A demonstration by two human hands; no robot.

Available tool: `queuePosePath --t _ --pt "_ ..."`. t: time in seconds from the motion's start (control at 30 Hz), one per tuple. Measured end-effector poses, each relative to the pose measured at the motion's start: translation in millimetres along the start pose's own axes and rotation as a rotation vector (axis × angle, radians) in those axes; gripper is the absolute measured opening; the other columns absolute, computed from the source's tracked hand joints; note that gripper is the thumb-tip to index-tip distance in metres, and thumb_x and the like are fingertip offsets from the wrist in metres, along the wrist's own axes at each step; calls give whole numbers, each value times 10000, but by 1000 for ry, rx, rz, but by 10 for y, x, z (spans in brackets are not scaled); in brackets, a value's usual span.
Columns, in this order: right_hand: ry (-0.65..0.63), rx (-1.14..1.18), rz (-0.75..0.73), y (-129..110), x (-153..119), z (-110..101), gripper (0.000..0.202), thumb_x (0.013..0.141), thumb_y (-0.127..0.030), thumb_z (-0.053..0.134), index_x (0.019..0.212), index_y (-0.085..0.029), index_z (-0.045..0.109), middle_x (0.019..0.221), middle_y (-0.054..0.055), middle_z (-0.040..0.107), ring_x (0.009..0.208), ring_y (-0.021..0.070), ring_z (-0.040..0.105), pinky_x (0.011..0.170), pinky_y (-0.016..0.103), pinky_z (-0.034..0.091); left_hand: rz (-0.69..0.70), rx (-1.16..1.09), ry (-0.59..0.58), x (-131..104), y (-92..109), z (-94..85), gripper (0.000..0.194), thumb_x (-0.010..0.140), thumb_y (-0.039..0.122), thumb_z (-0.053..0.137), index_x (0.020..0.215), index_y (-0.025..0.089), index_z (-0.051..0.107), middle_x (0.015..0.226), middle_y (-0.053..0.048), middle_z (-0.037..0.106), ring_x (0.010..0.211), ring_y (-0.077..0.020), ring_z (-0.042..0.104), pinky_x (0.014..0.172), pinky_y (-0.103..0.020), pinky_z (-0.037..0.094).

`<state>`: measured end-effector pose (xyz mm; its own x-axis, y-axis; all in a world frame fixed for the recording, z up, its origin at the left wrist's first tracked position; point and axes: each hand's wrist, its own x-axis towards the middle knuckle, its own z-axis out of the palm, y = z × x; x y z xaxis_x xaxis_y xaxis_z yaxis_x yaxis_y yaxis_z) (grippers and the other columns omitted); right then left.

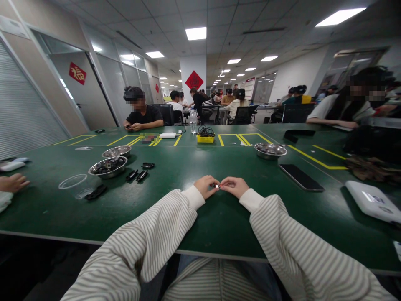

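Just above the green table point(219, 234), my left hand point(205, 186) and my right hand point(234, 187) meet at their fingertips. Both are closed on one small part point(216, 186), dark with a bright white or silvery face; its details are too small to tell. To the left lie several black plastic pieces point(142, 175). Beyond them stands a metal bowl point(108, 173) filled with dark parts, with a second metal bowl point(116, 154) touching or close behind it.
A clear plastic cup point(82, 188) lies beside a black piece point(95, 192) at left. On the right are a phone point(300, 177), a white device point(372, 200) and another metal bowl point(270, 155). A yellow box point(205, 139) holds cables. A person's hand point(15, 183) rests at far left.
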<state>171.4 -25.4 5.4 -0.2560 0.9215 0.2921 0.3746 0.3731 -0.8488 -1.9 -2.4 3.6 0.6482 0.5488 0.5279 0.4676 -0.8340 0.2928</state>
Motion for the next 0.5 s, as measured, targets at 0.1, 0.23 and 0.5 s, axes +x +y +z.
queuePosePath --t 0.1,0.23,0.5 --pt "18 78 7 26 19 -3 225 544 -314 625 660 -130 567 643 38 619 601 131 576 597 256 462 12 23 32 -1 46 -18 204 736 309 452 844 162 544 729 -22 521 678 -103 455 664 -217 379" --pt "29 117 40 31 24 -6 227 520 -304 645 646 -128 575 627 38 623 578 136 580 560 256 473 22 51 45 -3 74 -34 209 742 311 438 847 166 546 759 -32 525 700 -110 459 683 -227 379" --pt "43 197 91 -22 1 7 236 523 -329 640 634 -125 600 535 31 615 476 125 565 502 257 488 40 58 30 -8 59 -22 221 753 317 425 860 168 548 785 -40 534 717 -110 479 693 -228 396"
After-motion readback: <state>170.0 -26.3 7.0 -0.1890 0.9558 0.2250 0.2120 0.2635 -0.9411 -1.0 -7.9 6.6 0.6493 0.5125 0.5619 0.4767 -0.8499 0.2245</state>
